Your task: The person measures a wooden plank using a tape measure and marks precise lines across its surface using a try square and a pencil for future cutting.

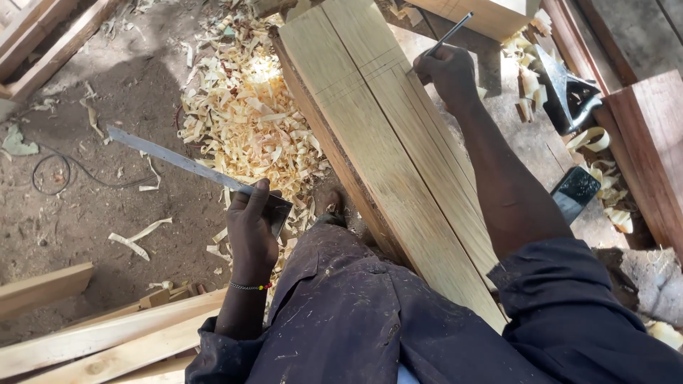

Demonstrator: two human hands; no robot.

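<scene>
Both hands are closed on tools. Right hand (447,71) is wrapped around a thin dark pencil (447,34), and the tip of the pencil touches the top of the two long pale planks (388,153). These planks are the biggest thing; they lie side by side, flat, and run from the top middle down toward the person's lap. Pencil lines cross them near the far end, just beside the right hand. Left hand (252,231) is closed on the dark stock of a try square (196,167), with the thumb on top. Its long metal blade points away to the left, over the ground, and does not touch the planks.

Under the planks is a workbench (530,139), grey and dusty. At its right side stands a dark hand plane (565,92), and nearer to the person lies a small dark block (575,192). To the left of the planks, a big heap of pale wood shavings (245,124) covers the dirt floor (85,192). More pale boards (107,341) lie at the lower left. A thin beaded bracelet (250,286) is on the left wrist.
</scene>
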